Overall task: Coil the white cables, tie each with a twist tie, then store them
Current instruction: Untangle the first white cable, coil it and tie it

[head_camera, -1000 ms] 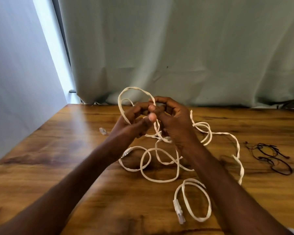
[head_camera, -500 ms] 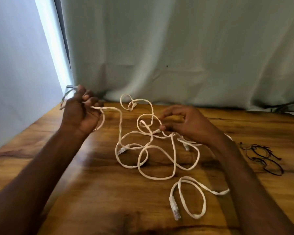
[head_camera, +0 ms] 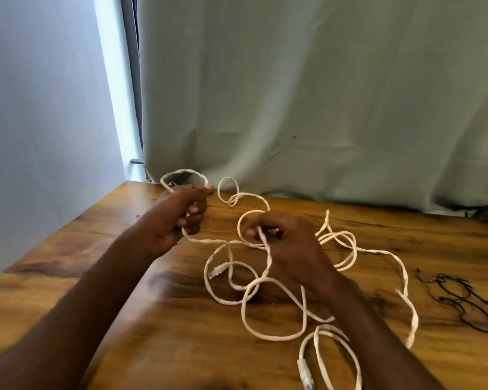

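White flat cables (head_camera: 273, 319) lie tangled in loose loops across the wooden table (head_camera: 68, 277). My left hand (head_camera: 178, 218) is raised at the back left and grips a small loop of cable that arcs above its fingers. From it the cable runs right to my right hand (head_camera: 282, 237), which pinches a strand over the tangle. A clear plug (head_camera: 216, 273) lies in the tangle's left part and another plug (head_camera: 306, 375) sits near the front edge. Black twist ties (head_camera: 462, 299) lie in a small heap at the right.
A pale green curtain (head_camera: 321, 108) hangs along the table's back edge. A white wall (head_camera: 40, 122) stands to the left. Bare wood shows at the table's left and front left.
My left hand moved right, toward the middle, with a loop of cable now standing above it. My right hand closed its fingers on a strand of the tangle.
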The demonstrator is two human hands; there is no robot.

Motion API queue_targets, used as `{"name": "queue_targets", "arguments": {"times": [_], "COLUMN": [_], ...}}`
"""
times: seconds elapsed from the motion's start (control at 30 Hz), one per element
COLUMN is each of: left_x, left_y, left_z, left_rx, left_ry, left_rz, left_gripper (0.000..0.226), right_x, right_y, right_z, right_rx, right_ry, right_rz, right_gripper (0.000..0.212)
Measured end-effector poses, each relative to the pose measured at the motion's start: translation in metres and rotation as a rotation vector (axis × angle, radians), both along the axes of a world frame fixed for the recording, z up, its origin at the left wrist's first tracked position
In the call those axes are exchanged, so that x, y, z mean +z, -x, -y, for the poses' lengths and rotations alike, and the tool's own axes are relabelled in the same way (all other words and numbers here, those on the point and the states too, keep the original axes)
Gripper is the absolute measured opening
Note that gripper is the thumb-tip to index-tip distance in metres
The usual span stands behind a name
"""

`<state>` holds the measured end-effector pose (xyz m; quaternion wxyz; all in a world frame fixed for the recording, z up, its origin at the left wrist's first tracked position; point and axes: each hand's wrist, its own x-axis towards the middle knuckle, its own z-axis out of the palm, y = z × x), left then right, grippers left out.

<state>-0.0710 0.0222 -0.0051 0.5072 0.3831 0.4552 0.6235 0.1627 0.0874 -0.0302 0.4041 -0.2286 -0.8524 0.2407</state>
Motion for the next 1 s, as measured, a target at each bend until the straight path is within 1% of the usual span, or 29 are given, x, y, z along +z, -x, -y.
{"name": "queue_targets", "arguments": {"times": [0.03, 0.07, 0.1, 0.13, 0.2, 0.23, 0.27, 0.3, 0.37, 0.4, 0.43, 0.47, 0.5, 0.53, 0.57, 0.6, 0.67, 0.7, 0.73, 0.77, 0.8, 0.83, 0.87, 0.93, 0.97, 1.0], "left_x": [-0.002, -0.004, -0.005, -0.006, -0.006, -0.006, -0.006, -0.006, -0.008, -0.009, -0.009, -0.008, -0.005, 0.0, 0.004, 0.007, 0.011, 0.01, 0.009, 0.009, 0.008, 0.007, 0.006, 0.005, 0.005, 0.005], "left_y": [-0.003, -0.005, -0.007, -0.007, -0.006, -0.006, -0.005, -0.005, -0.007, -0.009, -0.01, -0.011, -0.01, -0.008, -0.005, -0.001, 0.003, 0.002, -0.001, -0.006, -0.01, -0.014, -0.017, -0.021, -0.023, -0.024], "left_z": [0.0, 0.0, 0.0, -0.001, -0.002, -0.001, 0.0, 0.002, 0.002, 0.002, 0.001, 0.001, 0.003, 0.005, 0.009, 0.013, 0.019, 0.021, 0.023, 0.023, 0.024, 0.024, 0.024, 0.025, 0.025, 0.025], "left_rx": [0.007, 0.007, 0.007, 0.003, -0.006, 0.0, 0.021, 0.057, 0.151, 0.203, 0.248, 0.264, 0.242, 0.174, 0.071, -0.063, -0.37, -0.498, -0.608, -0.702, -0.789, -0.872, -0.954, -1.08, -1.122, -1.155], "left_ry": [0.027, 0.038, 0.036, 0.026, 0.007, 0.01, 0.026, 0.062, 0.161, 0.21, 0.245, 0.249, 0.224, 0.173, 0.114, 0.064, 0.01, -0.016, -0.038, -0.053, -0.06, -0.072, -0.091, -0.129, -0.14, -0.152], "left_rz": [-0.081, -0.119, -0.122, -0.11, -0.095, -0.114, -0.16, -0.249, -0.497, -0.582, -0.617, -0.618, -0.602, -0.562, -0.504, -0.432, -0.298, -0.257, -0.229, -0.2, -0.167, -0.137, -0.103, -0.022, 0.032, 0.093], "left_gripper": [0.013, 0.013, 0.014, 0.017, 0.025, 0.028, 0.031, 0.036, 0.045, 0.049, 0.051, 0.052, 0.05, 0.048, 0.048, 0.049, 0.049, 0.047, 0.045, 0.045, 0.049, 0.053, 0.054, 0.047, 0.043, 0.041], "right_x": [0.002, 0.006, 0.011, 0.017, 0.025, 0.028, 0.028, 0.027, 0.023, 0.023, 0.026, 0.03, 0.035, 0.04, 0.045, 0.05, 0.058, 0.06, 0.063, 0.064, 0.064, 0.063, 0.06, 0.059, 0.061, 0.062], "right_y": [-0.001, -0.001, -0.001, -0.003, -0.01, -0.015, -0.023, -0.03, -0.046, -0.053, -0.06, -0.068, -0.073, -0.078, -0.079, -0.079, -0.074, -0.067, -0.059, -0.048, -0.037, -0.025, -0.012, 0.011, 0.019, 0.024], "right_z": [0.0, 0.001, 0.003, 0.004, 0.001, -0.003, -0.01, -0.019, -0.034, -0.038, -0.037, -0.036, -0.033, -0.03, -0.027, -0.025, -0.02, -0.017, -0.013, -0.008, -0.003, 0.001, 0.004, 0.009, 0.01, 0.009], "right_rx": [0.008, 0.019, 0.008, -0.03, -0.124, -0.168, -0.213, -0.235, -0.205, -0.142, -0.031, 0.111, 0.254, 0.353, 0.391, 0.374, 0.231, 0.156, 0.095, 0.06, 0.059, 0.088, 0.131, 0.256, 0.333, 0.409], "right_ry": [0.131, 0.234, 0.277, 0.276, 0.269, 0.269, 0.238, 0.172, 0.054, 0.08, 0.163, 0.268, 0.365, 0.442, 0.496, 0.526, 0.49, 0.428, 0.363, 0.302, 0.251, 0.207, 0.178, 0.164, 0.188, 0.237], "right_rz": [-0.152, -0.295, -0.421, -0.521, -0.675, -0.715, -0.707, -0.623, -0.307, -0.146, 0.003, 0.136, 0.228, 0.247, 0.184, 0.042, -0.301, -0.394, -0.419, -0.388, -0.327, -0.232, -0.105, 0.143, 0.218, 0.244], "right_gripper": [0.018, 0.016, 0.013, 0.01, 0.013, 0.014, 0.013, 0.012, 0.021, 0.028, 0.035, 0.046, 0.057, 0.063, 0.064, 0.063, 0.058, 0.051, 0.044, 0.038, 0.036, 0.039, 0.046, 0.054, 0.054, 0.051]}}
